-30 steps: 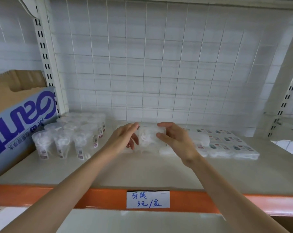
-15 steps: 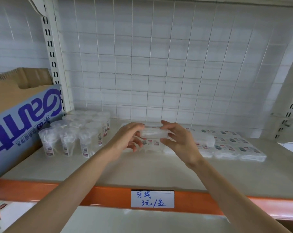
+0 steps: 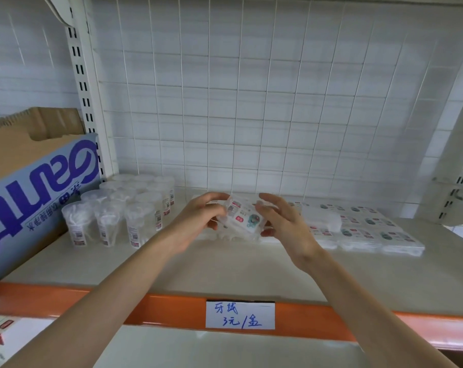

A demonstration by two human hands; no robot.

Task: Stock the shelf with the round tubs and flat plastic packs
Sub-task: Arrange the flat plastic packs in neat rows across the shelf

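Observation:
Both hands hold one flat clear plastic pack (image 3: 243, 215) just above the shelf (image 3: 225, 266), tilted so its printed label faces me. My left hand (image 3: 201, 216) grips its left end; my right hand (image 3: 280, 219) grips its right end with curled fingers. Several clear round tubs (image 3: 119, 211) stand in rows at the shelf's left. More flat packs (image 3: 368, 229) lie in rows at the right, and others lie directly under the held pack, partly hidden by my hands.
A blue and brown cardboard box (image 3: 34, 192) stands at the far left against the tubs. White wire grid (image 3: 251, 102) backs the shelf. The orange front rail (image 3: 166, 309) carries a handwritten price tag (image 3: 240, 314). A white upright (image 3: 87, 88) rises at the left.
The pack has turned from edge-on to label facing me, and both hands have shifted slightly right while still holding it.

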